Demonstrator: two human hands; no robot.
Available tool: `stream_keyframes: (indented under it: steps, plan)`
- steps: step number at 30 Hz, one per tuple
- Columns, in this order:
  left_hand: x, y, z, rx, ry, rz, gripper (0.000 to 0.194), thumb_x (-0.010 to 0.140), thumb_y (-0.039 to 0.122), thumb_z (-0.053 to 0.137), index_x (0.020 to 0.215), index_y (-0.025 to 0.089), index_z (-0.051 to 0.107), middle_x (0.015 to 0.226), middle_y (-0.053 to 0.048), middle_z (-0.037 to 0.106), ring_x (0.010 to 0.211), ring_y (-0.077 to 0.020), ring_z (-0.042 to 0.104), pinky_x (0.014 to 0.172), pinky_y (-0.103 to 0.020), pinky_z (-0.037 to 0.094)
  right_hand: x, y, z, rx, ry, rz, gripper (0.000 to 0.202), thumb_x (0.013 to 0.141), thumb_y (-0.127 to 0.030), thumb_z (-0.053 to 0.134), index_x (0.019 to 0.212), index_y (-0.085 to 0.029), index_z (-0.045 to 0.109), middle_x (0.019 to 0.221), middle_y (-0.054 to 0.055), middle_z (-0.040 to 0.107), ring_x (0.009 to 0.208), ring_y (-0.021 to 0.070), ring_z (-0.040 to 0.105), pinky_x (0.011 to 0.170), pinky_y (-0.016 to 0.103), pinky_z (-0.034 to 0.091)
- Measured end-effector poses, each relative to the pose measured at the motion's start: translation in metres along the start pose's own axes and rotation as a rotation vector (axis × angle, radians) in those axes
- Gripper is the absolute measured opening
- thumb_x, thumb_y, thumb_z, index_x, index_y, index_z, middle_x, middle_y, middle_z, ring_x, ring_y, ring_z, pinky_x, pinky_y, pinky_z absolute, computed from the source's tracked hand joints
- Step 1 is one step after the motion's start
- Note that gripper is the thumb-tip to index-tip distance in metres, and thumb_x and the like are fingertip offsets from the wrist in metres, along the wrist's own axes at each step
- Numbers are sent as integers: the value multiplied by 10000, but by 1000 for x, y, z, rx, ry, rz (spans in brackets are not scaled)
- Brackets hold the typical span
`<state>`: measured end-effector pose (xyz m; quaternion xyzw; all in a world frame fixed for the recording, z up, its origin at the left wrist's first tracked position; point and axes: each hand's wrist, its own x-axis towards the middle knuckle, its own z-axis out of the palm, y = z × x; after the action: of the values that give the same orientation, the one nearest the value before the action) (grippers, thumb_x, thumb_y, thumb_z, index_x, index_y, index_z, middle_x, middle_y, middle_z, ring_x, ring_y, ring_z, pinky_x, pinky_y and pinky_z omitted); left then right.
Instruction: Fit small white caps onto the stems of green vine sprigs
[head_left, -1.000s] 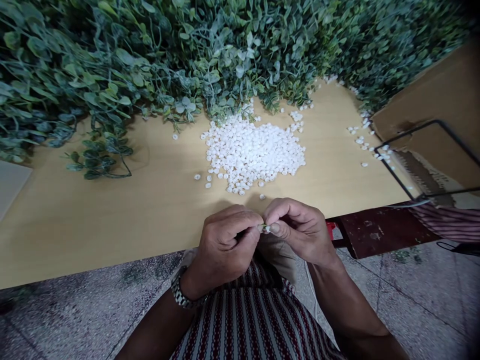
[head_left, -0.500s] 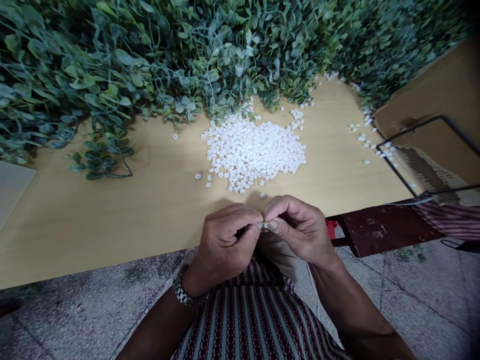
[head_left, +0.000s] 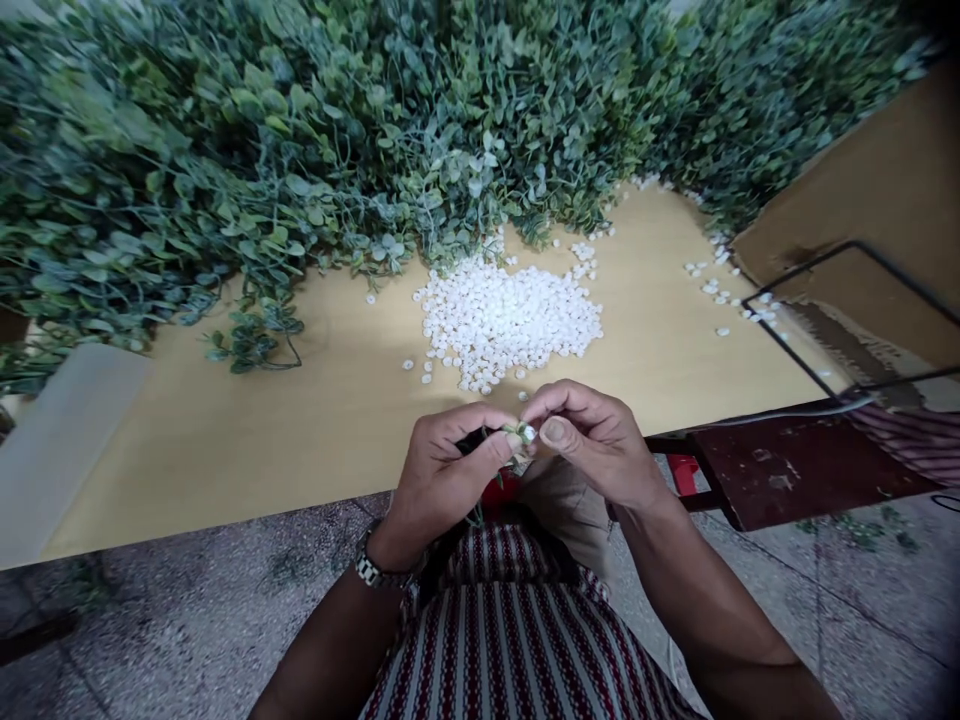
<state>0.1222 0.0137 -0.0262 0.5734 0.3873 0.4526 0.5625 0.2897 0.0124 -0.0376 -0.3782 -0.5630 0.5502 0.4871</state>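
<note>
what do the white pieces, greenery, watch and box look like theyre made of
White pieces: probably plastic, being small, bright and near-identical; glare hides the finish.
Greenery: likely artificial, perhaps plastic; the leaves look mostly matt, with a pale, dusty tint.
Watch: apparently metal, with a shiny, linked silver band.
Box: cardboard, matt brown, with a ragged torn patch.

Both of the worker's bare forearms slant inward toward the near edge of the pale, wood-toned worktop [head_left: 247, 470], and the hands meet in front of its middle stretch. The left hand [head_left: 450, 465] is turned back-up, thumb pressed toward the curled index finger in a pinch. Just beside it, the right hand [head_left: 600, 440] arches its index finger over, thumb standing slightly apart from that fingertip. The right wrist looks nearly straight.
</note>
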Motion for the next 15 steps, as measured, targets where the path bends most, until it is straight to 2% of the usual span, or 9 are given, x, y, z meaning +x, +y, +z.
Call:
stream_keyframes:
  steps: [4, 9, 12, 15]
  plan:
    - [-2, 0, 5, -93, 13, -59, 76, 752, 157, 656, 691, 144, 699, 619, 2, 643, 571, -88, 547, 560, -201, 438, 3, -7, 0, -34, -2, 1, 168, 793, -306, 665, 721, -165, 608, 606, -33, 550, 533, 71, 505, 502, 204, 424]
    - [1, -4, 13, -211, 52, -121, 104, 718, 145, 674, 615, 137, 682, 562, 10, 633, 491, -58, 510, 489, -171, 401, 2, -12, 4, -43, 19, 16, 226, 782, -335, 669, 675, -166, 563, 578, -36, 572, 502, 70, 519, 480, 201, 437]
    - [2, -3, 17, -309, 51, -170, 103, 701, 156, 692, 605, 125, 671, 537, 13, 620, 446, -46, 488, 452, -159, 390, -1, -14, 6, 1, 24, 25, 213, 796, -334, 656, 698, -177, 551, 570, -41, 583, 487, 78, 556, 477, 204, 466]
    - [2, 0, 19, -479, 7, -252, 70, 716, 191, 686, 682, 134, 665, 571, 10, 635, 434, -66, 533, 436, -169, 421, -2, -17, 1, 70, 12, -6, 152, 810, -331, 647, 806, -193, 581, 604, -39, 598, 510, 95, 589, 488, 221, 491]
